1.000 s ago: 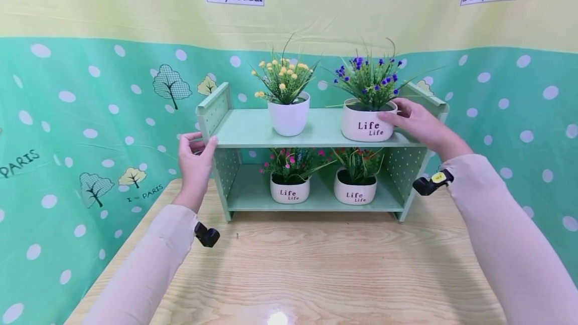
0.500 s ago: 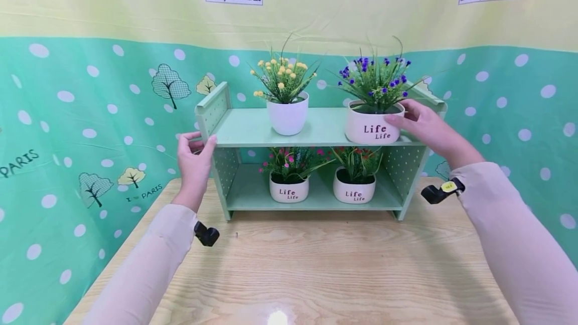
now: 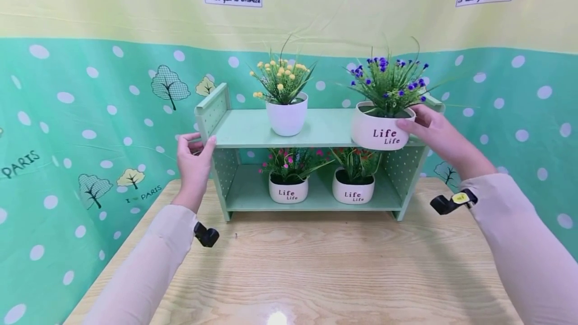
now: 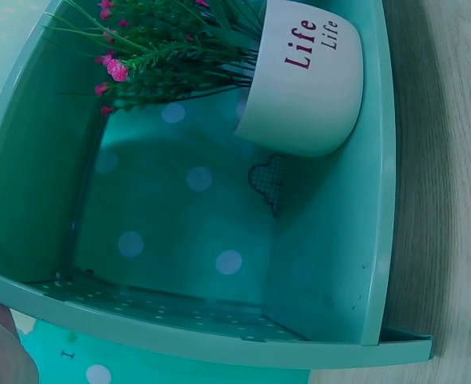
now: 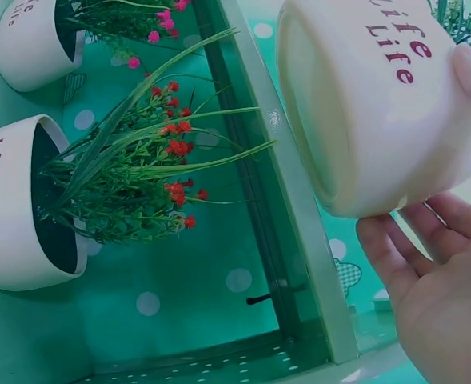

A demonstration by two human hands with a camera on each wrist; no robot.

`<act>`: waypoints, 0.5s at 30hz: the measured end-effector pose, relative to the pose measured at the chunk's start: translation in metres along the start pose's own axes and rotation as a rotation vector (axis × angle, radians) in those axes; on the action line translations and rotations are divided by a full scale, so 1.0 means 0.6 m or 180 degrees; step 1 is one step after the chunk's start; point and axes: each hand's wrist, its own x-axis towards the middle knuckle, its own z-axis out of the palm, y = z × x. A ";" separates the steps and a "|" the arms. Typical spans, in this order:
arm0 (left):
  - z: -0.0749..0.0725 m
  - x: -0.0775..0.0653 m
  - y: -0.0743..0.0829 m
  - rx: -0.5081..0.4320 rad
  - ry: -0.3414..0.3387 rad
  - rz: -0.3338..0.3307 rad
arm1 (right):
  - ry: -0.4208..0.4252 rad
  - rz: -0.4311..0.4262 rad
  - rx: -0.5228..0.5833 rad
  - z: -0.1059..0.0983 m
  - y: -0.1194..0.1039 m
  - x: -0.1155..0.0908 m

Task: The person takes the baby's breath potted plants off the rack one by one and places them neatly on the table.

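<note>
My right hand (image 3: 440,132) grips the right side of a white oval flowerpot (image 3: 381,134) marked "Life", which holds purple flowers. In the right wrist view the pot's underside shows, and the pot (image 5: 411,104) is just off the upper shelf's front edge (image 5: 287,160). At the left end of the green two-tier shelf (image 3: 327,127), my left hand (image 3: 194,167) holds the side panel, with the thumb on its front edge. A white round pot (image 3: 287,117) with yellow flowers stands on the upper tier, left of the lifted pot.
On the lower tier stand two white "Life" pots, one with pink flowers (image 3: 289,190) and one with red flowers (image 3: 353,192). The shelf rests on a wooden table (image 3: 316,265), against a patterned curtain (image 3: 113,79).
My right hand has brought the purple-flowered pot toward me and to the right, past the upper tier's front edge. The left hand stays at the side panel.
</note>
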 end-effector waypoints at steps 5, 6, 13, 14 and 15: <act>-0.002 0.001 -0.001 0.0010 0.0015 -0.0009 | 0.0011 -0.0027 -0.0037 -0.003 0.004 -0.014; -0.002 0.001 -0.001 0.0009 0.0016 -0.0008 | 0.0014 -0.0023 -0.0052 -0.004 0.005 -0.018; 0.000 0.000 0.001 -0.0003 0.0012 -0.0005 | 0.0087 -0.0106 -0.0041 -0.012 0.016 -0.043; 0.000 0.000 0.001 0.0000 0.0010 -0.0012 | 0.0091 -0.0114 -0.0041 -0.014 0.019 -0.046; 0.000 0.000 0.001 0.0001 0.0008 -0.0018 | 0.0092 -0.0101 -0.0041 -0.016 0.022 -0.051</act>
